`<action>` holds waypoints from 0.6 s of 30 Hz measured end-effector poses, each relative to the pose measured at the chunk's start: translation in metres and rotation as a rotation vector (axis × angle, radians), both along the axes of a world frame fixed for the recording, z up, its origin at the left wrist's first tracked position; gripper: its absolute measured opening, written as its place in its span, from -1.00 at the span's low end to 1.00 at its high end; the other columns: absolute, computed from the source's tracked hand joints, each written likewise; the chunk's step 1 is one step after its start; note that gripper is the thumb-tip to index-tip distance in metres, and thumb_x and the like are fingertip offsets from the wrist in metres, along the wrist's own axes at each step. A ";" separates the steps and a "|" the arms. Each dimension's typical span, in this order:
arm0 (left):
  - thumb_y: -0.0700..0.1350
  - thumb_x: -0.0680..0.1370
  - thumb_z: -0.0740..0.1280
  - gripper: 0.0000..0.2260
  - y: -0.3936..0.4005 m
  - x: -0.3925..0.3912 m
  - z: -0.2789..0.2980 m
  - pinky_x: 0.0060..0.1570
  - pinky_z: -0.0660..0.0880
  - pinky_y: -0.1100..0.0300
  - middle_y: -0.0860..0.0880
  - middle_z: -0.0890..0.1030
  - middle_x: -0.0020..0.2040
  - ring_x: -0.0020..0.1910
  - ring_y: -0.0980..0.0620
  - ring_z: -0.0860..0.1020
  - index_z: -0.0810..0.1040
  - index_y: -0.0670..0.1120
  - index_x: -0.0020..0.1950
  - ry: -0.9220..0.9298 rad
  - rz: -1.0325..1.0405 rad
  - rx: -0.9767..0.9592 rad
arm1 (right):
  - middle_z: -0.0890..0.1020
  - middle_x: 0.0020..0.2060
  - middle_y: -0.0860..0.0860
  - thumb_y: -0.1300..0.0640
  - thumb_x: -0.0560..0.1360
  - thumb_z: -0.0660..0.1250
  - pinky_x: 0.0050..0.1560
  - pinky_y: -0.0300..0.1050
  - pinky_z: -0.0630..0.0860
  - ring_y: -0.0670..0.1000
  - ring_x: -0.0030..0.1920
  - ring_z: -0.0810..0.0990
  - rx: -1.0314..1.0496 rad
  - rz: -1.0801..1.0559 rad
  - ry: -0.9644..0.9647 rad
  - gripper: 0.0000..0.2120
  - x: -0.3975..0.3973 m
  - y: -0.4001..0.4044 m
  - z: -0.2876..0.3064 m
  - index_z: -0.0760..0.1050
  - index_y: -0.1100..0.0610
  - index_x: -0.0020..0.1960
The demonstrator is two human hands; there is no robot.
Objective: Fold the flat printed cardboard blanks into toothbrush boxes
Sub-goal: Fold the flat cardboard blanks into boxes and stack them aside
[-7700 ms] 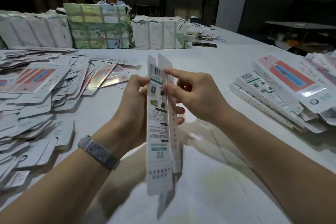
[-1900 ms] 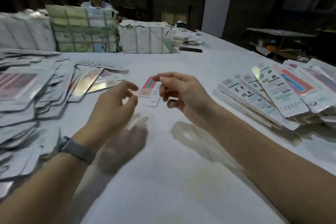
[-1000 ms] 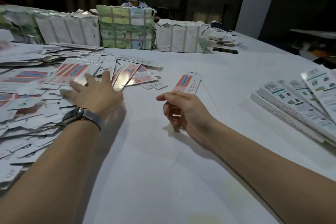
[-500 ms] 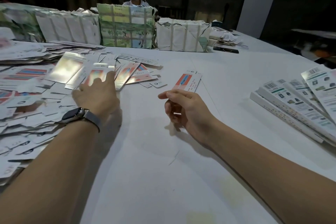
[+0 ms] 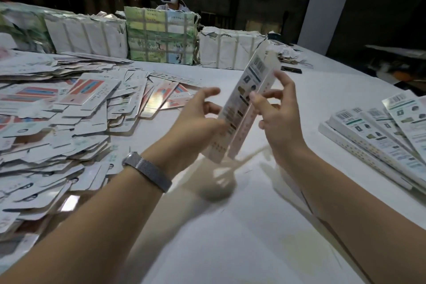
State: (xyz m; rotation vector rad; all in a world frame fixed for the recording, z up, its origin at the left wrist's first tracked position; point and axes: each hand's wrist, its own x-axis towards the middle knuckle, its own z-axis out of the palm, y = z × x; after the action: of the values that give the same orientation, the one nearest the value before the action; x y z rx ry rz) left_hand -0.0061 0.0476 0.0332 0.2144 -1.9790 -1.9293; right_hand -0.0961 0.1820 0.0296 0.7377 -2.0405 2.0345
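Cardboard blank (image 5: 244, 108) now raised off the table (image 5: 230, 237), tilted, between both hands; half a second earlier, none held. Left hand (image 5: 196, 120) moved in from the loose pile (image 5: 69, 122), fingers curled, gripping the lower left edge. Right hand (image 5: 276, 113), previously idle, pinches the right edge, remaining fingers spread. Folded boxes (image 5: 380, 136) at right.

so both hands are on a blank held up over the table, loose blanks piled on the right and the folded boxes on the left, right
Not quite: the sides are swapped. In the head view the loose blanks are piled on the left and the folded boxes lie on the right. Both hands, left hand and right hand, do hold a blank over the table.
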 end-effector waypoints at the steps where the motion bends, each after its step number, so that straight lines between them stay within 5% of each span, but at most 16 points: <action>1: -0.47 0.49 0.29 -0.44 0.004 0.001 -0.002 -0.07 0.61 0.00 -0.04 0.57 -0.10 -0.11 0.00 0.63 0.42 0.00 0.39 -0.017 -0.072 -0.015 | 0.48 -0.03 -0.04 0.08 0.58 0.35 -0.33 -0.45 0.45 -0.29 -0.23 0.55 0.000 -0.032 0.014 -0.55 -0.002 0.003 0.001 0.28 -0.18 0.39; 6: -0.42 0.33 0.16 -0.42 0.010 0.011 -0.002 -0.05 0.53 0.00 -0.02 0.70 -0.07 0.01 -0.09 0.62 0.65 0.20 0.02 -0.087 -0.312 -0.028 | 0.47 0.09 -0.02 0.06 0.61 0.30 -0.13 -0.20 0.65 -0.05 -0.02 0.62 0.074 -0.081 0.013 -0.56 -0.004 0.007 0.003 0.32 -0.10 0.46; 10: -0.50 0.28 0.06 -0.30 0.017 0.013 -0.010 -0.28 0.63 0.06 -0.09 0.71 -0.10 -0.13 -0.11 0.71 0.54 0.17 0.15 -0.103 -0.427 0.282 | 0.60 -0.01 -0.16 0.10 0.62 0.28 -0.21 -0.22 0.63 -0.14 -0.15 0.67 0.174 0.026 0.152 -0.60 0.004 0.006 -0.001 0.38 -0.07 0.44; 14: 0.05 0.48 0.28 -0.72 0.021 0.011 -0.008 -0.19 0.63 0.01 -0.14 0.70 -0.01 -0.12 -0.13 0.69 0.72 0.04 0.06 -0.104 -0.510 0.524 | 0.58 -0.05 -0.24 -0.02 0.57 0.28 -0.20 -0.23 0.61 -0.15 -0.15 0.63 0.302 -0.015 0.250 -0.47 0.005 0.009 0.003 0.24 -0.13 0.51; 16: 0.33 0.56 0.12 -0.51 0.020 0.007 -0.010 -0.15 0.64 -0.02 -0.14 0.70 0.08 -0.02 -0.16 0.70 0.71 0.07 0.12 -0.094 -0.481 0.560 | 0.57 -0.07 -0.20 -0.05 0.59 0.25 -0.14 -0.02 0.66 -0.05 -0.13 0.64 0.398 -0.020 0.295 -0.45 0.005 0.012 0.005 0.16 -0.20 0.52; 18: 0.40 0.58 -0.02 -0.40 0.020 0.005 -0.011 -0.17 0.63 -0.01 -0.14 0.71 0.08 -0.02 -0.17 0.70 0.69 0.12 0.14 -0.069 -0.460 0.540 | 0.56 -0.07 -0.19 -0.10 0.58 0.22 -0.11 0.11 0.66 -0.01 -0.06 0.63 0.484 0.000 0.338 -0.45 0.008 0.013 0.006 0.09 -0.30 0.50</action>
State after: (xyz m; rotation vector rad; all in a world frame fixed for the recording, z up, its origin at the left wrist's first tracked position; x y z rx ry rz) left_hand -0.0015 0.0673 0.0224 -0.0478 -1.5981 -2.7639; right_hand -0.0878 0.1950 0.0356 1.0715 -2.3252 1.2980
